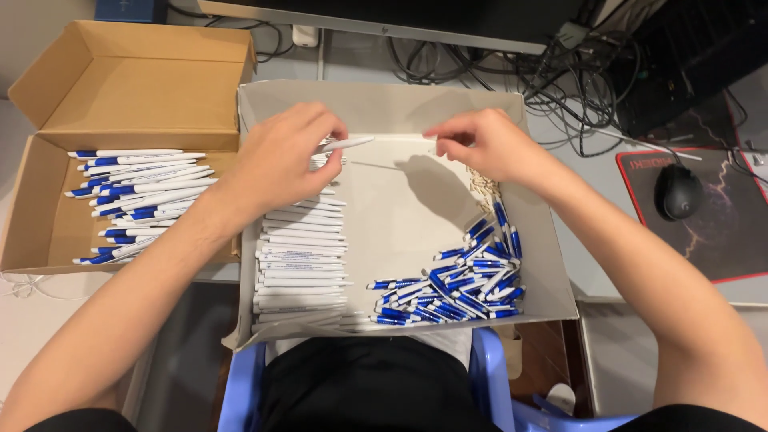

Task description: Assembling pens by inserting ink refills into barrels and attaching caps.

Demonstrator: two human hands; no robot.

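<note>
Chair seat (240, 392) in pale blue plastic sits nearest, under my lap, carrying the white tray box (552, 288). Inside its near right corner: loose heap of blue pen parts (460, 288), some white bits mixed in. Near left: stacked rows of white pen barrels (300, 264), running up toward my left hand (280, 156). Middle floor of the box is bare, open room between stack and heap. Far right inner wall: small pile of springs (482, 188), just under my right wrist.

My left hand grip is clamped on one white pen barrel (344, 144), tip pointing right, held over the far end of the stack. My right hand (488, 144) has fingertips pinched together; something tiny may be in them, cannot tell.

Left of the tray, well apart from the hands: brown cardboard box (48, 232), flaps up, holding finished blue-and-white pens (136, 196) in a loose layer.

Far: grey surface (576, 256) with cables (560, 88), a black mouse (678, 192) on a dark mouse pad (736, 240), and a monitor base (360, 18).
</note>
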